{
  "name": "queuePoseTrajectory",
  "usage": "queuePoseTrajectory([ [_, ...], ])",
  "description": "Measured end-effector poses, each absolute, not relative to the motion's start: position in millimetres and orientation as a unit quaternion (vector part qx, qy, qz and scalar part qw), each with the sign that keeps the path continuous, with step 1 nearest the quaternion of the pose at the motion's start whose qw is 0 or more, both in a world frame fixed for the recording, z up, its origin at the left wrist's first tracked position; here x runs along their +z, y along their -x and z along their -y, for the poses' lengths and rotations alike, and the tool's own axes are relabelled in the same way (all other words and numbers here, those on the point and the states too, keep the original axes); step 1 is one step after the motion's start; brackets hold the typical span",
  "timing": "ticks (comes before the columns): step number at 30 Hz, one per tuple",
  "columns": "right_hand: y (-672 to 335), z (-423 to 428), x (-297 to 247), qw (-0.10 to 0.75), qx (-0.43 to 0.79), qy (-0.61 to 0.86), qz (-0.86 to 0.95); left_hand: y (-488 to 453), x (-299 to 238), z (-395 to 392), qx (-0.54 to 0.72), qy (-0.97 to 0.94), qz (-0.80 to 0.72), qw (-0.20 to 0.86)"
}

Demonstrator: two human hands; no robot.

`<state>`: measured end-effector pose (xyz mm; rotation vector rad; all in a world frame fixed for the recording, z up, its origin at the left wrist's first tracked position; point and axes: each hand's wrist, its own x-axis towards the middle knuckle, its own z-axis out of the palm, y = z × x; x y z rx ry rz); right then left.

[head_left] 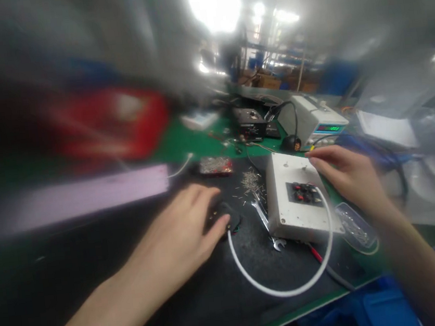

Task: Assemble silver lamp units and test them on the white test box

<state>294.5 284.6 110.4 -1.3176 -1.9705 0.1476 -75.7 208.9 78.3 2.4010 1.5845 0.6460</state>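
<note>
My left hand (193,223) is curled about a dark round part (233,216), its thumb lying over the face; the fingers beneath are hidden. Small brass-coloured bits show between thumb and forefinger. A white cable (283,294) loops from this part to black-and-red spring terminals (305,194) on top of a pale metal box (286,212). My right hand (344,174) is at the box's back right edge, beside a small toggle switch (304,167). Its fingers stretch out with nothing visible in them; whether they touch the box is unclear.
Spanners (260,213) and loose metal pins (251,182) lie left of the box. A clear tray (356,225) of small parts sits right. Behind stand a power supply (310,121) and a black unit (250,122). A red bin (119,124) is blurred at left.
</note>
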Motion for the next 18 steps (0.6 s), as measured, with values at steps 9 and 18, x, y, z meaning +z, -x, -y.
queuePoseTrajectory([
  [9, -284, -342, 82, 0.260, 0.082, 0.510, 0.816, 59, 26, -188, 0.288, -0.767, -0.554, 0.146],
  [18, -279, -340, 80, 0.309, 0.052, 0.481, 0.819, 61, 43, -176, 0.385, -0.741, -0.533, 0.131],
])
